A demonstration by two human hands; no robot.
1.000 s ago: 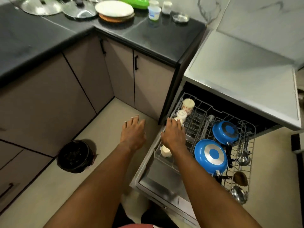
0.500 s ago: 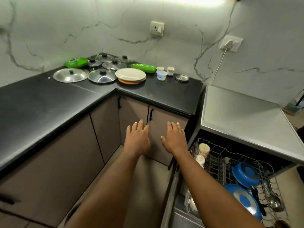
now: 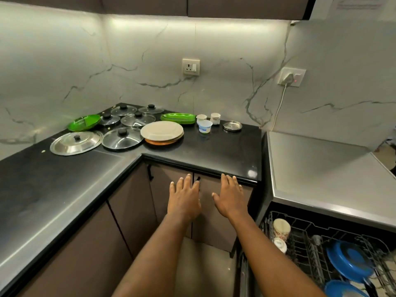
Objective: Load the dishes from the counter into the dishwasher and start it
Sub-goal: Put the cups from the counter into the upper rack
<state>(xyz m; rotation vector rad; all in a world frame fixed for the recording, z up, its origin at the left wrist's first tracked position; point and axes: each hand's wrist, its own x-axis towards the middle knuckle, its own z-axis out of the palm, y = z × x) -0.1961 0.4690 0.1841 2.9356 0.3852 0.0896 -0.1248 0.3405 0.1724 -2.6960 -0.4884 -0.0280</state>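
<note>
**Hands spread, dishes at the back of the desk**

The left hand (image 3: 185, 200) and right hand (image 3: 230, 198) hover side by side, palms down, before the cabinet doors (image 3: 214, 224) at the desk's (image 3: 214, 151) front edge. Their fingers are straight and spread, holding nothing. The dishes crowd the desk's far corner: lids (image 3: 122, 141), green trays (image 3: 178, 117), plates (image 3: 161, 131), cups (image 3: 215, 118), a tub (image 3: 204, 126) with a blue label too blurred to read, and a steel dish (image 3: 232, 126). A broad band of black desk lies between them and the front edge. At lower right, the rack (image 3: 300, 239) holds a patterned cup (image 3: 281, 229) and blue pans (image 3: 348, 260). A note (image 3: 360, 4) at upper right is illegible.
</note>
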